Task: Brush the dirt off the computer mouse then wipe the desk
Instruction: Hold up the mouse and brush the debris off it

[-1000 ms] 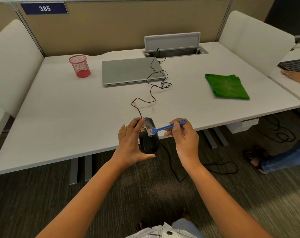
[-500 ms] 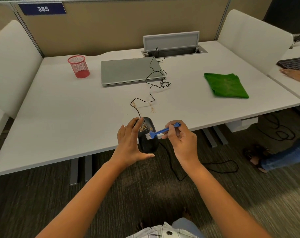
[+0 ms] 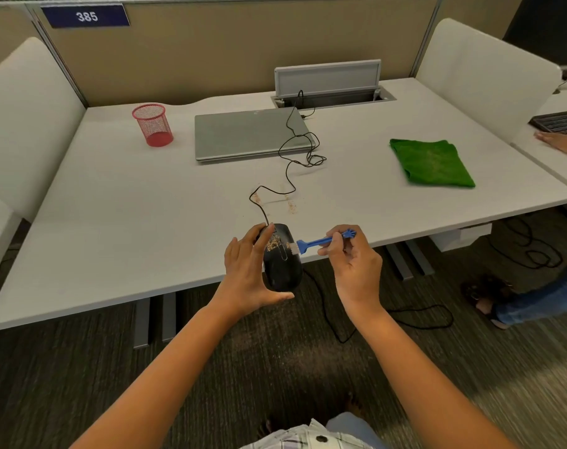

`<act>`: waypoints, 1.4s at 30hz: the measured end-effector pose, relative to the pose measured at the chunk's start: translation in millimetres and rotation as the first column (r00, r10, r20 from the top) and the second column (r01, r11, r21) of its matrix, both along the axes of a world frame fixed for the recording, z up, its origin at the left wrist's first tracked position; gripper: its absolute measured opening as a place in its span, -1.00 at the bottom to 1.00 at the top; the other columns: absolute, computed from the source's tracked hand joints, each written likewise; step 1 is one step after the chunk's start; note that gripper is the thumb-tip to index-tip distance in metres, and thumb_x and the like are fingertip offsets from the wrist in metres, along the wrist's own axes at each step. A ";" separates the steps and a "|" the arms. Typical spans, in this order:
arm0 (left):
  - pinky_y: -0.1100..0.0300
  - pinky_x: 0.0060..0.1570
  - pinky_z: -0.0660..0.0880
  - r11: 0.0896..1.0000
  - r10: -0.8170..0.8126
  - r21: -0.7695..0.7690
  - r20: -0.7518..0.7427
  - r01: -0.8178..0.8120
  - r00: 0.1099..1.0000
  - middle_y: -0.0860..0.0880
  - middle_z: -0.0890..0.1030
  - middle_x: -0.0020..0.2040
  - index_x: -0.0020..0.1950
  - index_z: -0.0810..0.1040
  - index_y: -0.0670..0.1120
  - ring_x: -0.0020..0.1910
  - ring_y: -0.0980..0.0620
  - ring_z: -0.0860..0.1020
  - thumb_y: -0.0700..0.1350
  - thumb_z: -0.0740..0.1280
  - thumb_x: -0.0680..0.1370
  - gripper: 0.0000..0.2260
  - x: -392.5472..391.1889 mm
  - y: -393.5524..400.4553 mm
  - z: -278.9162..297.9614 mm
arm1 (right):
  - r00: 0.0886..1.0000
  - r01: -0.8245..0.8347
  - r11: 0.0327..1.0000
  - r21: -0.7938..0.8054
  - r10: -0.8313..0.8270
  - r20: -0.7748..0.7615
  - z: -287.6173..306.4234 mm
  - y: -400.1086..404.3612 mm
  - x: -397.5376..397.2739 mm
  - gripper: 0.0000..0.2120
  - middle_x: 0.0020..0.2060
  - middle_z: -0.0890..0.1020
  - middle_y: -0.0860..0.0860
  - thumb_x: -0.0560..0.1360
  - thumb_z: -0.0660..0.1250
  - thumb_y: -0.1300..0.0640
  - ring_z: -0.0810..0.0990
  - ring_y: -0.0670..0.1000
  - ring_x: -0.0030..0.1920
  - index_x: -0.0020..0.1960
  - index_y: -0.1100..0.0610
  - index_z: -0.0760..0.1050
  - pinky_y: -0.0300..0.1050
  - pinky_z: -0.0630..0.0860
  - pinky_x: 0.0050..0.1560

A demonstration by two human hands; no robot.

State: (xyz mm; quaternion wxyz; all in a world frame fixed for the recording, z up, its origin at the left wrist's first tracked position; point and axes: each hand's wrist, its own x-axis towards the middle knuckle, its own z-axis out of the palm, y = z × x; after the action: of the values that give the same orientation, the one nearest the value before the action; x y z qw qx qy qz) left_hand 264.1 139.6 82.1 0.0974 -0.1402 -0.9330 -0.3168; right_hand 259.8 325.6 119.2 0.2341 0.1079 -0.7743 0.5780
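Left hand gripping black corded computer mouse, fingers curled round its left side, thumb hooked under the near end. Mouse held in the air at the near edge of white rectangular desk, top face up, speckled with tan crumbs of dirt across the button area. Thin black mouse cable running far from the mouse in loops across the desk to the open grey cable hatch at the far edge.

Right hand pinching small blue plastic brush by the handle, fingertips closed on it. White bristle head touching the mouse's right edge, handle pointing right.

Smears of the same tan dirt on desk just far of the mouse, beside the cable.

Folded green microfibre cloth flat on the right side of the desk, well apart from both hands. Closed silver laptop at far centre, cable crossing its right corner. Red wire-mesh pen cup upright, left of the laptop.
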 end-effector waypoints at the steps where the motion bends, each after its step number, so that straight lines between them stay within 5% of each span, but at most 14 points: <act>1: 0.03 0.38 -0.26 1.000 0.001 0.000 0.002 -0.001 1.000 -0.06 0.04 0.49 0.41 -0.24 0.29 0.46 0.02 -0.05 0.32 0.43 0.18 0.05 -0.2 0.0 0.1 | 1.000 0.007 1.000 -0.030 -0.007 0.025 0.6 -0.6 -1.1 -0.72 -0.27 0.59 -0.01 0.51 0.13 -0.10 0.63 -0.14 -0.24 -0.05 0.10 0.43 -0.42 0.50 -0.18; 7: 0.06 0.38 -0.28 1.000 -0.024 -0.011 -0.008 0.024 1.000 -0.04 0.03 0.49 0.42 -0.23 0.27 0.44 0.12 -0.10 0.32 0.43 0.18 0.05 -2.5 2.7 0.1 | 0.982 0.065 0.994 -0.092 -0.047 0.181 -3.6 5.8 -11.7 -0.89 -0.30 0.61 0.00 0.57 0.17 0.15 0.62 -0.17 -0.29 -0.10 0.03 0.43 -0.43 0.47 -0.20; 12: 0.15 0.35 -0.33 0.999 -0.048 -0.020 -0.002 0.048 0.999 -0.01 0.01 0.49 0.44 -0.22 0.24 0.43 0.18 -0.14 0.30 0.46 0.19 0.06 -2.2 4.2 -0.6 | 0.974 0.107 0.971 -0.213 -0.059 0.220 1.2 11.7 -15.1 -0.85 -0.26 0.61 0.00 0.57 0.16 0.12 0.65 -0.07 -0.27 -0.12 -0.04 0.44 -0.13 0.58 -0.12; 18: 0.17 0.34 -0.36 0.998 -0.051 -0.034 0.021 0.052 0.998 -0.01 -0.03 0.50 0.42 -0.26 0.27 0.42 0.18 -0.18 0.32 0.43 0.19 0.06 -1.4 6.1 -1.3 | 0.952 0.065 0.976 -0.206 0.001 0.306 -0.3 6.8 -13.9 -0.86 -0.27 0.62 0.00 0.57 0.16 0.11 0.65 -0.03 -0.24 -0.11 -0.02 0.46 0.01 0.59 -0.04; 25: 0.09 0.36 -0.29 0.999 -0.046 -0.017 0.011 0.046 0.999 -0.01 -0.01 0.50 0.42 -0.24 0.27 0.42 0.16 -0.14 0.33 0.43 0.19 0.04 -0.6 4.7 -1.1 | 0.940 0.122 0.960 -0.252 -0.031 0.340 -1.1 13.4 -16.9 -0.85 -0.24 0.62 0.00 0.58 0.16 0.11 0.65 -0.09 -0.27 -0.11 -0.02 0.47 -0.21 0.61 -0.14; 30: 0.14 0.35 -0.35 0.997 -0.065 -0.033 0.009 0.065 0.998 -0.02 -0.02 0.50 0.44 -0.22 0.25 0.45 0.08 -0.12 0.32 0.44 0.20 0.04 -1.2 5.3 -0.6 | 0.942 0.176 0.970 -0.168 -0.117 0.314 0.5 16.3 -16.5 -0.87 -0.23 0.61 0.03 0.58 0.15 0.14 0.63 -0.09 -0.27 -0.09 0.03 0.45 -0.10 0.60 -0.07; 37: 0.05 0.37 -0.32 0.994 -0.074 -0.075 0.002 0.074 0.997 -0.08 0.01 0.50 0.43 -0.25 0.27 0.46 -0.06 -0.05 0.25 0.51 0.20 0.09 -0.3 5.1 -0.5 | 0.998 -0.011 0.998 -0.057 0.015 0.065 6.5 -6.2 1.0 -0.88 -0.32 0.59 -0.05 0.55 0.13 0.03 0.61 -0.18 -0.30 -0.10 0.00 0.42 -0.39 0.50 -0.23; 42: 0.03 0.38 -0.26 0.994 -0.077 -0.086 -0.031 0.074 0.997 -0.14 0.07 0.49 0.44 -0.18 0.22 0.46 -0.11 0.03 0.19 0.54 0.20 0.08 -2.0 7.3 2.7 | 0.993 -0.114 0.993 0.038 0.112 0.041 -2.2 -20.0 6.5 -0.89 -0.32 0.58 -0.09 0.53 0.15 0.00 0.61 -0.21 -0.26 -0.05 0.00 0.42 -0.45 0.47 -0.23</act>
State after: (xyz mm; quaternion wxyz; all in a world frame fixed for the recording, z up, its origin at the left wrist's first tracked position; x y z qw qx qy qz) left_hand 262.0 146.9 84.9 0.0955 -0.1847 -0.9379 -0.2777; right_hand 266.3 305.5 117.0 0.1835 0.1451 -0.7829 0.5765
